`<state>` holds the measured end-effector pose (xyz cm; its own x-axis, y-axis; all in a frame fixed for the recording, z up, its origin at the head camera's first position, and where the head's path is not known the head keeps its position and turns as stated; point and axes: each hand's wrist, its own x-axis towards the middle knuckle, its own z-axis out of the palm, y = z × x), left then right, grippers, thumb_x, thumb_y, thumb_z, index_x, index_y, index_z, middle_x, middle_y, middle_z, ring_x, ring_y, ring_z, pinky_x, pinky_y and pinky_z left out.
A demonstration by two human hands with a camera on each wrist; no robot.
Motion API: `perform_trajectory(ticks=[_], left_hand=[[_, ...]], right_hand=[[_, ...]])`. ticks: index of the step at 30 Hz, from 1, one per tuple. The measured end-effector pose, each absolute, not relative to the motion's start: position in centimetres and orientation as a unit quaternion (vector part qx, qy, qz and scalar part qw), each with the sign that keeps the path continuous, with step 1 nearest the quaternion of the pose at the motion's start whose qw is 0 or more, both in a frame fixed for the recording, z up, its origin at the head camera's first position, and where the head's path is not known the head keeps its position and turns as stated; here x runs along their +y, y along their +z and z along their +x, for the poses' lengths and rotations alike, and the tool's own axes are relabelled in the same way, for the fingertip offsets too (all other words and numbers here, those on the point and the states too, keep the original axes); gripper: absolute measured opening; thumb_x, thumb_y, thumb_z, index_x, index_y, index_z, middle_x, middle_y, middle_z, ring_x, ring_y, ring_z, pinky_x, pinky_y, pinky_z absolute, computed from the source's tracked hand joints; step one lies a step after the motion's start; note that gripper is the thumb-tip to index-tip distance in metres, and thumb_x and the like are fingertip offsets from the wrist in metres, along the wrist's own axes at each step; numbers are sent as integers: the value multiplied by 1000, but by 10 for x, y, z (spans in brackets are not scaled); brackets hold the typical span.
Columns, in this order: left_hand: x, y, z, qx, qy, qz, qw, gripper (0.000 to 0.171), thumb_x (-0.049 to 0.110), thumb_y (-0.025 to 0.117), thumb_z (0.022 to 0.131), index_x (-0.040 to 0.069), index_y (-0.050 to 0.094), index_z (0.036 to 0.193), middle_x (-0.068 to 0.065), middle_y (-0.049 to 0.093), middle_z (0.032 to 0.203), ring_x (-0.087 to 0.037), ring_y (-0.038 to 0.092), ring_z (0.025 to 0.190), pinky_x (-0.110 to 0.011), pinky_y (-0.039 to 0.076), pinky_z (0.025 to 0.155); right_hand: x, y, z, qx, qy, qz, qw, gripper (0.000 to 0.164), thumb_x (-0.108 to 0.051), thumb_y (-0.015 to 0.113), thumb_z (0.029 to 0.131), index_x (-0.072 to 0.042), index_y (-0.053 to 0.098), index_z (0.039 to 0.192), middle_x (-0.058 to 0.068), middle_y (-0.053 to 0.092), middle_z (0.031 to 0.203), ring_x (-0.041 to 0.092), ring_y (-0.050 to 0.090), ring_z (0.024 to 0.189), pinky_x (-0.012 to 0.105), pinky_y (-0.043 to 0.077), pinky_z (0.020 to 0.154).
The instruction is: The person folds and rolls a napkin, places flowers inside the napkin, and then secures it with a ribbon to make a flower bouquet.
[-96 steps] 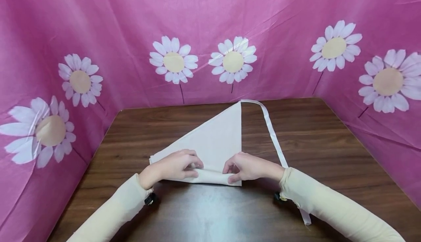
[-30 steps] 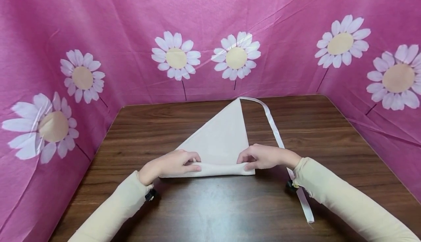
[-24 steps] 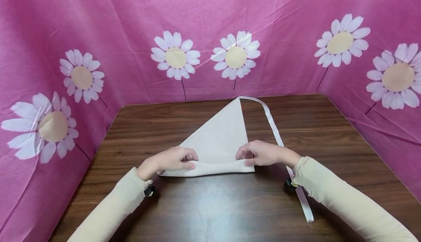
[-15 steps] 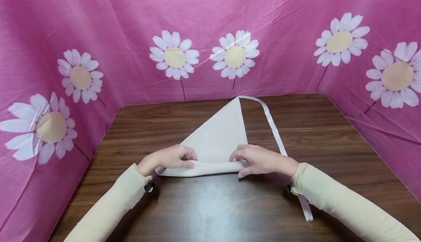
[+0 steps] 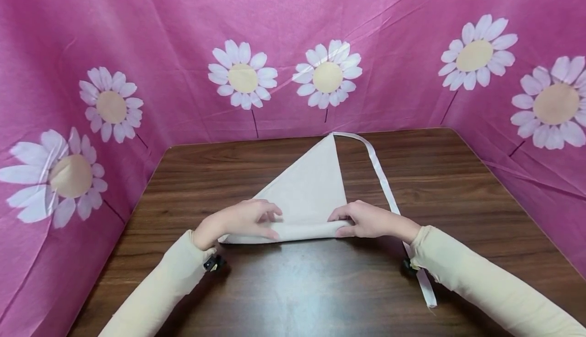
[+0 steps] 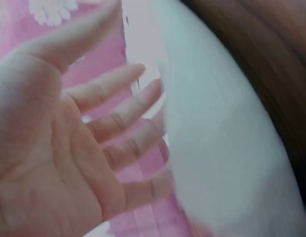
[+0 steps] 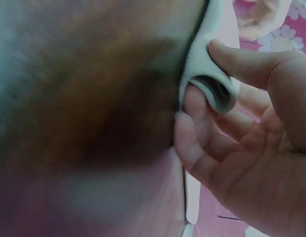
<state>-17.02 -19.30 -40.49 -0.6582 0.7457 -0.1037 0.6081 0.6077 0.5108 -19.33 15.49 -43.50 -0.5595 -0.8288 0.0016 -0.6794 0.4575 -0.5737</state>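
Note:
A cream cloth (image 5: 308,189) lies folded into a triangle on the table, its point to the back. Its near edge is turned up into a thick roll (image 5: 302,231). Over the roll's left part is my left hand (image 5: 244,220); the left wrist view shows its fingers loosely extended beside the cloth, with the thumb apart. My right hand (image 5: 366,220) holds the roll's right end, thumb on the near side and fingers underneath. The right wrist view shows the hollow end of the roll (image 7: 219,94) between thumb and fingers. A white strap (image 5: 377,166) runs from the cloth's far point.
The strap passes under the right forearm, and its frayed loose end (image 5: 427,291) lies near the right sleeve (image 5: 476,276). A dark wood-grain table (image 5: 293,291) carries everything. Pink fabric (image 5: 284,11) printed with daisies hangs along its back and sides.
Since the first frame the roll has grown thicker and moved away from me, shortening the triangle. In the last half second my right hand shifted right to the roll's end; the left fingers loosened.

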Motion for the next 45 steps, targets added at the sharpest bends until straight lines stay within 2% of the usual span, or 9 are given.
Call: perform_trajectory(ticks=[4, 8, 12, 19, 26, 29, 32, 39, 45], left_hand=[[-172, -406, -164, 888, 181, 403, 132, 49, 33, 85, 83, 10, 68, 122, 3, 65, 102, -12, 61, 92, -30, 49, 86], [-163, -408, -163, 893, 152, 413, 99, 25, 19, 82, 85, 14, 73, 107, 8, 64, 88, -8, 57, 78, -29, 48, 76], [-162, -407, -168, 874, 185, 432, 125, 10, 9, 72, 91, 15, 74, 99, 12, 66, 83, -1, 59, 75, -26, 50, 73], [-165, -407, -178, 846, 236, 443, 183, 19, 6, 66, 97, 8, 73, 114, 4, 71, 98, -2, 61, 86, -27, 52, 82], [-164, -413, -169, 877, 213, 410, 132, 49, 20, 74, 94, 5, 57, 138, -7, 69, 112, -17, 63, 101, -33, 48, 95], [-161, -411, -163, 886, 195, 399, 137, 58, 31, 80, 89, 8, 57, 137, -7, 67, 121, -20, 61, 113, -35, 45, 99], [-159, -412, -160, 895, 166, 389, 141, 58, 31, 83, 85, 10, 60, 134, -4, 66, 123, -18, 60, 113, -36, 44, 101], [-158, -412, -161, 902, 150, 394, 91, 41, 19, 80, 86, 10, 66, 123, 2, 71, 95, -12, 60, 84, -36, 49, 85], [-158, -414, -161, 899, 173, 395, 75, 33, 11, 70, 93, 9, 59, 125, 5, 63, 74, -12, 60, 74, -34, 51, 79]], right_hand=[[157, -427, -195, 855, -258, -437, 105, 35, -15, 79, 89, -7, 68, 122, -3, 71, 100, 9, 64, 87, 33, 53, 78], [158, -422, -190, 858, -241, -452, 42, 35, -9, 80, 87, -6, 68, 120, -2, 67, 94, 13, 62, 82, 33, 52, 74], [157, -423, -179, 851, -205, -484, 8, 31, -17, 79, 90, -11, 70, 118, -4, 65, 101, 11, 56, 83, 31, 50, 76], [156, -432, -168, 855, -154, -495, -13, 48, -29, 88, 81, -13, 69, 122, -4, 61, 108, 12, 54, 92, 34, 52, 76], [153, -437, -171, 859, -141, -492, -23, 37, -15, 84, 83, -12, 70, 118, -3, 63, 106, 16, 60, 95, 37, 54, 80], [152, -437, -173, 858, -139, -494, -24, 33, -14, 81, 85, -10, 71, 117, -2, 64, 104, 15, 62, 93, 37, 55, 80], [151, -436, -174, 853, -148, -499, -24, 31, -11, 80, 86, -8, 71, 116, 0, 67, 103, 14, 64, 91, 36, 55, 79], [153, -431, -179, 848, -183, -498, 3, 31, -2, 70, 92, -5, 69, 123, 4, 72, 115, 15, 68, 100, 39, 56, 83], [158, -429, -183, 854, -211, -474, 22, 34, 2, 65, 95, -4, 66, 128, 5, 72, 115, 14, 68, 98, 40, 55, 83]])
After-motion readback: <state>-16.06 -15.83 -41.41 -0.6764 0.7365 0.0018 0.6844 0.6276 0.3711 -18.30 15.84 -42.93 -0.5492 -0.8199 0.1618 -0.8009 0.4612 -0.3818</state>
